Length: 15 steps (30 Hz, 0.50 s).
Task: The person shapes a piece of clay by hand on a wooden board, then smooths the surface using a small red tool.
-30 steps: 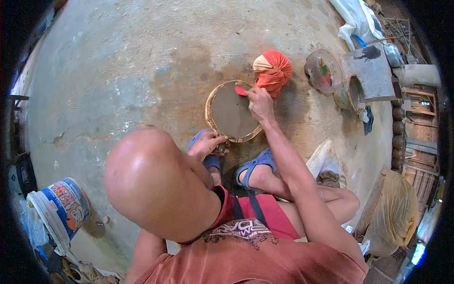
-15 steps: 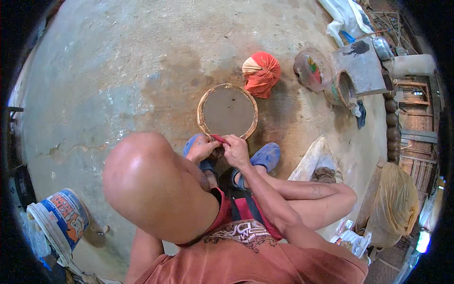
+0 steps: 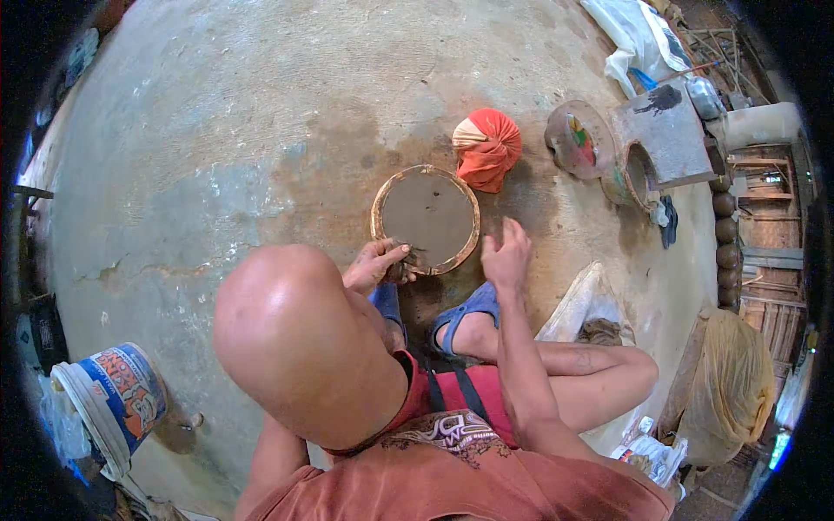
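A round basin (image 3: 475, 217) with a crusted pale rim, full of grey-brown murky liquid, sits on the floor before my feet. My left hand (image 3: 372, 267) is at its near-left rim, thumb and fingers closed round a small dark, muddy-looking lump (image 3: 408, 266) whose kind I cannot make out. To the right of the basin my right hand (image 3: 507, 256) is raised off the rim, thumb apart from the fingers, with nothing visible in it. Touching or nearly touching the far-right rim is a round bundle of red-orange cloth (image 3: 489, 161) with a cream patch.
At the far right stand a cloudy plastic tub (image 3: 569, 143), a round pot (image 3: 618, 184) and a grey slab (image 3: 665, 139). A white sack (image 3: 569, 308) lies beside my right knee. A white-and-blue bucket (image 3: 113, 399) is at the left. Dark round pots (image 3: 725, 230) line the right wall.
My right hand has left my left hand and moved right of the basin. The red strip between them is no longer visible. My left hand stays near the rim.
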Each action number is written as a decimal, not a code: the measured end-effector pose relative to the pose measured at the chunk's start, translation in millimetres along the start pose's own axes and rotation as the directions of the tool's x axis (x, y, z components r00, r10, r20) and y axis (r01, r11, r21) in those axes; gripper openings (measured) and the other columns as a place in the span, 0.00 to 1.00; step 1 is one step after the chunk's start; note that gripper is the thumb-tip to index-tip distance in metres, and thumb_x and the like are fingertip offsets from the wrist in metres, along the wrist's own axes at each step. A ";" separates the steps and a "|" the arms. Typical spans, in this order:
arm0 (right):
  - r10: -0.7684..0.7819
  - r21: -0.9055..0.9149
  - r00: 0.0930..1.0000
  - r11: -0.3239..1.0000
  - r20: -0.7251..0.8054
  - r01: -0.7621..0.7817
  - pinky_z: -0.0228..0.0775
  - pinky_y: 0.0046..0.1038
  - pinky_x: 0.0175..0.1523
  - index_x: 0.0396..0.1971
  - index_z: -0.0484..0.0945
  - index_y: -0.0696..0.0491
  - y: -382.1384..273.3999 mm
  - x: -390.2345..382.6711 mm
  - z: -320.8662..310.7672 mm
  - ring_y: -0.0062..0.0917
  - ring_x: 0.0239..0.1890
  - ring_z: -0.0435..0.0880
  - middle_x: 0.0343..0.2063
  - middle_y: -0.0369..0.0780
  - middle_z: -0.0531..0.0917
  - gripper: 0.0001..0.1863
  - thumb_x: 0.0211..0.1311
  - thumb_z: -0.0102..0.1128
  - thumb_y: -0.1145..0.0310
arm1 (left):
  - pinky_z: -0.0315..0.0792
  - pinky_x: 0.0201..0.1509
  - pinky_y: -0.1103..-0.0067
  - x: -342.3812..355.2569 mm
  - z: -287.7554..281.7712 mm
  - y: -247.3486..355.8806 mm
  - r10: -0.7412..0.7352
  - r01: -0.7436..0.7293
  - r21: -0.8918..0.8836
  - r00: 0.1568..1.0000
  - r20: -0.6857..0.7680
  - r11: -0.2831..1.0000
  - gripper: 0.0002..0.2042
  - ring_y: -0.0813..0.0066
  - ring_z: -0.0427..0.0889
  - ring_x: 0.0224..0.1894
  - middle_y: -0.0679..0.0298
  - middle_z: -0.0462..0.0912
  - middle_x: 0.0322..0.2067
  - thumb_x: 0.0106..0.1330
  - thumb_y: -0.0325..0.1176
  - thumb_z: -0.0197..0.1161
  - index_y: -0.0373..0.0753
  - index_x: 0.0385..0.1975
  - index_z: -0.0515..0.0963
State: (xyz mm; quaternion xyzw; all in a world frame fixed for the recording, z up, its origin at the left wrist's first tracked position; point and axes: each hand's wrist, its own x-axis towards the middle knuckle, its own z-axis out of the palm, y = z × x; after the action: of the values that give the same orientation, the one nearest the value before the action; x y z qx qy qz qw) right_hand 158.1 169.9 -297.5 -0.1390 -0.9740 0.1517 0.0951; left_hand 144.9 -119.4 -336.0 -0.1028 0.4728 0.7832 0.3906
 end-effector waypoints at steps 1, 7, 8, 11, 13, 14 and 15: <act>-0.176 0.150 0.984 0.974 0.038 0.168 0.69 0.43 0.70 0.63 0.78 0.61 -13.6 -2.7 -2.6 0.47 0.66 0.76 0.61 0.52 0.80 0.32 0.61 0.71 0.64 | 0.84 0.42 0.75 1.7 2.5 2.3 -0.019 0.020 -0.026 1.000 0.012 0.999 0.14 0.73 0.89 0.36 0.60 0.90 0.41 0.81 0.40 0.60 0.34 0.50 0.81; -0.324 0.581 0.810 0.813 0.489 -0.025 0.79 0.37 0.59 0.61 0.81 0.59 -95.6 -22.4 -10.4 0.40 0.53 0.87 0.54 0.51 0.86 0.27 0.62 0.72 0.68 | 0.85 0.44 0.72 9.2 2.3 -8.8 0.035 -0.004 -0.200 0.988 0.154 0.980 0.16 0.73 0.89 0.36 0.62 0.89 0.40 0.81 0.42 0.59 0.35 0.52 0.81; -0.322 0.582 0.813 0.813 0.485 -0.025 0.79 0.37 0.59 0.61 0.81 0.59 -91.9 -22.1 -8.9 0.40 0.53 0.87 0.54 0.51 0.86 0.27 0.62 0.72 0.68 | 0.84 0.42 0.75 4.2 9.4 -3.7 -0.001 0.025 -0.192 0.992 0.123 0.981 0.16 0.74 0.88 0.35 0.61 0.89 0.39 0.82 0.43 0.58 0.34 0.50 0.82; -0.538 0.544 0.779 0.779 0.321 0.313 0.78 0.41 0.58 0.54 0.84 0.60 -84.7 -26.4 -0.9 0.44 0.51 0.86 0.44 0.53 0.87 0.22 0.61 0.69 0.68 | 0.83 0.38 0.78 10.4 1.6 -7.5 -0.050 0.050 0.006 0.995 0.085 0.999 0.17 0.74 0.88 0.33 0.60 0.89 0.37 0.82 0.43 0.58 0.33 0.46 0.83; -0.565 0.500 0.755 0.785 0.334 0.366 0.78 0.43 0.55 0.50 0.85 0.60 -85.6 -32.5 3.7 0.46 0.48 0.86 0.42 0.51 0.87 0.18 0.62 0.67 0.69 | 0.83 0.36 0.79 8.9 -5.5 -8.8 -0.084 0.081 0.035 0.990 0.112 0.996 0.17 0.75 0.88 0.31 0.60 0.90 0.36 0.82 0.43 0.58 0.33 0.44 0.84; -0.567 0.493 0.766 0.781 0.303 0.383 0.79 0.42 0.50 0.45 0.85 0.60 -84.9 -33.8 4.2 0.46 0.41 0.87 0.37 0.48 0.87 0.14 0.62 0.68 0.68 | 0.82 0.34 0.80 8.7 -6.4 -9.0 -0.122 0.113 0.068 0.983 0.140 0.991 0.17 0.75 0.87 0.29 0.60 0.90 0.34 0.81 0.42 0.58 0.33 0.43 0.84; -0.569 0.490 0.763 0.782 0.307 0.386 0.79 0.42 0.50 0.45 0.85 0.60 -81.7 -32.4 3.1 0.46 0.41 0.87 0.37 0.48 0.87 0.14 0.62 0.68 0.68 | 0.82 0.34 0.80 9.1 -5.3 -10.6 -0.119 0.111 0.062 0.983 0.142 0.992 0.17 0.75 0.87 0.29 0.60 0.90 0.34 0.81 0.42 0.58 0.33 0.43 0.84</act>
State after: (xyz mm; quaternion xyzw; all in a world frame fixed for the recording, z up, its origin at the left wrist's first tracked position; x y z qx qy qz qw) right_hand 168.2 84.6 -278.7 0.1798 -0.9196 0.3433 -0.0644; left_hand 145.2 -116.4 -350.7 -0.0619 0.4570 0.7519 0.4711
